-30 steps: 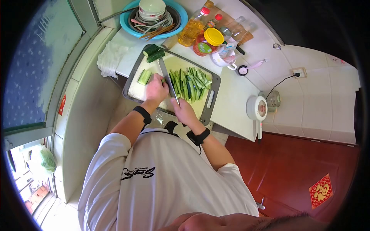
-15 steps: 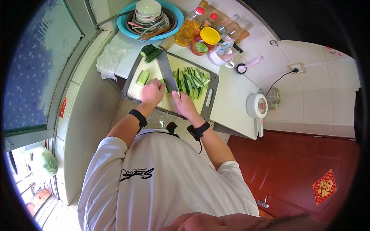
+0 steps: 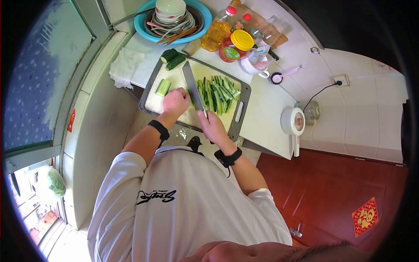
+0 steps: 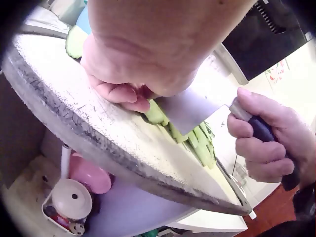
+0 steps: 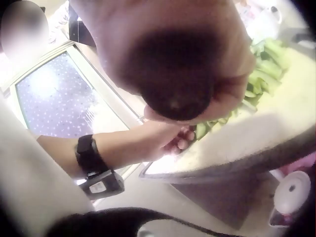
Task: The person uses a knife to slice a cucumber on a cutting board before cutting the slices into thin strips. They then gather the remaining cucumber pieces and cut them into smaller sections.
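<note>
The right hand (image 3: pixel 213 125) grips the dark handle of a wide-bladed knife (image 3: pixel 193 86); in the left wrist view its fingers wrap that handle. Beside the blade, the left hand (image 3: pixel 176 101) has curled fingers against a green cucumber piece (image 4: pixel 156 114) on the cutting board (image 3: pixel 152 101). A pile of cucumber strips (image 3: pixel 218 94) lies right of the knife. Left of it are a pale cut cucumber piece (image 3: pixel 163 87) and dark green cucumber pieces (image 3: pixel 175 62) at the board's top left corner.
Behind the board stand a blue basin (image 3: pixel 140 31) with bowls and chopsticks, an oil bottle (image 3: pixel 214 36), a yellow-lidded jar (image 3: pixel 241 40) and a white cup (image 3: pixel 251 68). A white cloth (image 3: pixel 125 67) hangs at the counter's left edge; a white pot (image 3: pixel 292 121) is at the right.
The knife blade tilted and shifted slightly along the piece under the left hand. Both hands keep their holds, and the strips lie in the same pile.
</note>
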A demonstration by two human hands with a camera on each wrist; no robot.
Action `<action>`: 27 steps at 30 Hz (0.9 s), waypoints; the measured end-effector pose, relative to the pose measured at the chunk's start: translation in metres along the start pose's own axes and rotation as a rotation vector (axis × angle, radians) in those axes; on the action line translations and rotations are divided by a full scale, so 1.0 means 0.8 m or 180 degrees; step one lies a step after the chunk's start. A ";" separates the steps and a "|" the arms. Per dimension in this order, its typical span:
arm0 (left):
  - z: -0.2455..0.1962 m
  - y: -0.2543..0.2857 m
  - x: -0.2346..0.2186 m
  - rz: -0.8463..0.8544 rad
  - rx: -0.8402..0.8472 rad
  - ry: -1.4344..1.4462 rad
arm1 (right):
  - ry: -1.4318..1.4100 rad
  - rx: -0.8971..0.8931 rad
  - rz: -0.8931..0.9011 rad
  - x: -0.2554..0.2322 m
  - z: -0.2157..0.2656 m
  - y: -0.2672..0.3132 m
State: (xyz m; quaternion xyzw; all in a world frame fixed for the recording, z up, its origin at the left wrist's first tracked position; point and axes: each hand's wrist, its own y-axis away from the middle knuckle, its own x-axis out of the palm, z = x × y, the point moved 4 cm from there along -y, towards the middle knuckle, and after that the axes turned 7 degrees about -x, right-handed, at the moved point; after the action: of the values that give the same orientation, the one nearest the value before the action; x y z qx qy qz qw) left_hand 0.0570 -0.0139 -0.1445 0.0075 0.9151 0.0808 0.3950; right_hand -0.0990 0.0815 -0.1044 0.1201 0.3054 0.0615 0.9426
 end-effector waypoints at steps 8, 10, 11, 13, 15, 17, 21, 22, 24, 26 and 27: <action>-0.006 0.001 -0.005 0.0078 -0.0078 -0.0119 | 0.0358 0.0064 0.0190 -0.010 0.007 0.028; -0.005 0.003 -0.004 0.0091 -0.0102 -0.0137 | 0.0493 -0.0041 0.0142 0.002 -0.002 0.008; -0.003 0.002 -0.002 0.0135 -0.0127 -0.0156 | 0.0485 -0.0037 0.0127 0.008 -0.008 -0.001; -0.003 0.000 0.000 0.0171 -0.0142 -0.0182 | 0.0107 -0.0481 -0.0039 0.015 -0.006 -0.019; -0.002 0.002 -0.002 0.0170 -0.0109 -0.0119 | 0.0107 -0.0290 0.0018 0.010 0.001 -0.007; -0.002 0.000 -0.003 0.0137 -0.0122 -0.0130 | 0.0145 -0.0098 0.0104 0.000 0.010 0.013; -0.004 0.001 -0.002 0.0145 -0.0148 -0.0265 | 0.0316 -0.0022 0.0215 -0.002 0.010 0.033; -0.005 0.000 -0.003 0.0155 -0.0148 -0.0268 | 0.0324 -0.0013 0.0186 -0.001 0.006 0.032; -0.006 0.001 -0.003 0.0304 -0.0159 -0.0305 | 0.0339 -0.0098 0.0141 0.013 -0.008 0.004; -0.004 0.001 0.000 0.0249 -0.0132 -0.0288 | 0.0345 -0.0208 0.0077 0.014 -0.003 -0.008; -0.003 0.002 -0.002 0.0189 -0.0134 -0.0259 | 0.0001 -0.0099 0.0153 0.009 0.013 -0.006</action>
State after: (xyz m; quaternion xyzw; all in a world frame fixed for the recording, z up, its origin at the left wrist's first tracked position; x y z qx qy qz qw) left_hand 0.0562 -0.0131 -0.1411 0.0296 0.8958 0.1113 0.4294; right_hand -0.0863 0.0761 -0.1015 0.1127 0.3015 0.0889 0.9426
